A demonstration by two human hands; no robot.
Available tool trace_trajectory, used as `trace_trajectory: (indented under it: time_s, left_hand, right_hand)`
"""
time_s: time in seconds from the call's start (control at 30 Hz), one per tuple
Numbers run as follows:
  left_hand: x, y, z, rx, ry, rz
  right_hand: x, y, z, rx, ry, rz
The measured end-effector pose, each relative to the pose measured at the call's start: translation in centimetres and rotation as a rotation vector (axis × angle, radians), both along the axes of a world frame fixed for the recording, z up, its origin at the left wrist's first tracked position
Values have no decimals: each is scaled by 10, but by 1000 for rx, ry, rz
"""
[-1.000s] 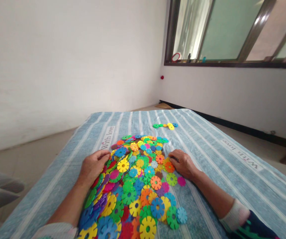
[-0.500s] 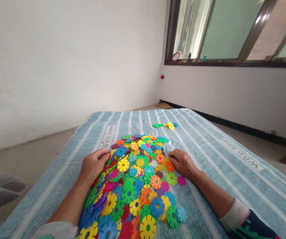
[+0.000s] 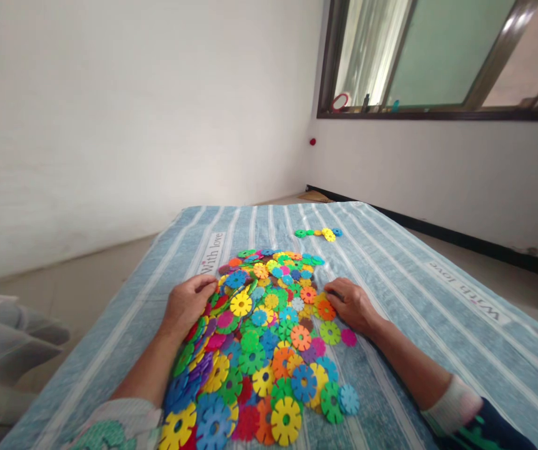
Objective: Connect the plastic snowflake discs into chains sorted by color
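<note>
A heap of colourful plastic snowflake discs (image 3: 262,337) lies on a blue striped blanket (image 3: 413,300). My left hand (image 3: 187,303) rests on the heap's left edge, fingers curled over the discs. My right hand (image 3: 350,304) lies at the heap's right edge, fingers bent and touching an orange disc (image 3: 326,310). Neither hand lifts a piece. A short chain of joined green, yellow and blue discs (image 3: 319,234) lies apart, farther back on the blanket.
The blanket carries "With love" lettering (image 3: 211,255). White walls stand behind, with a dark-framed window (image 3: 437,59) at upper right. Grey cloth (image 3: 1,344) shows at the left edge. Bare floor lies beyond the blanket.
Both hands stay at the sides of the heap. The view has shifted a little to the left and down, so everything sits slightly further right.
</note>
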State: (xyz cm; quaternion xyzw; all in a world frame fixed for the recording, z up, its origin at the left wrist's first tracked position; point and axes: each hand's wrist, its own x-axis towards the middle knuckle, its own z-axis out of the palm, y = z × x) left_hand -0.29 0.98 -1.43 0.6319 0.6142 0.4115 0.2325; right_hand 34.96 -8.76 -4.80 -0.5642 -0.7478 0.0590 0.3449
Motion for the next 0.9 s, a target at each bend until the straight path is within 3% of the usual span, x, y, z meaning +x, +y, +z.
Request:
trace_trajectory:
  time_s: [0.9]
  left_hand:
    - [0,-3,-13,25,-34,-45]
  right_hand:
    - [1,-4,-5,20,32,-13]
